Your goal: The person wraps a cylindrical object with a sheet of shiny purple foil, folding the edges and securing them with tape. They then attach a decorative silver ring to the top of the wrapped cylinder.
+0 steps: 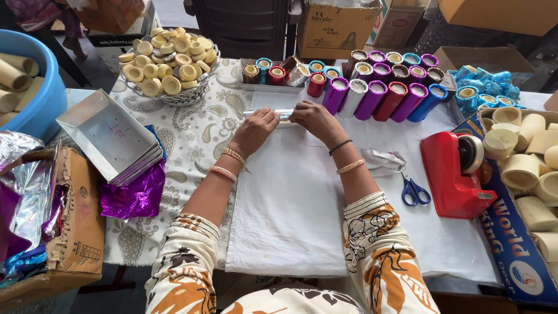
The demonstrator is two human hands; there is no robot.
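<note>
Both my hands rest side by side on a white cloth (290,203), pressing on a slim silver foil-wrapped roll (278,114) that lies crosswise. My left hand (256,129) covers its left part and my right hand (314,119) covers its right part; only the roll's left end and a bit of its middle show. Just beyond my hands lies a row of foil-wrapped tubes (381,96) in purple, red, blue and silver.
A wire basket of cream discs (168,64) stands back left, next to a blue tub (40,107). Silver trays (110,136) and purple foil (131,197) lie left. Red tape dispenser (456,171), blue scissors (415,192) and a box of cream tubes (526,168) sit right.
</note>
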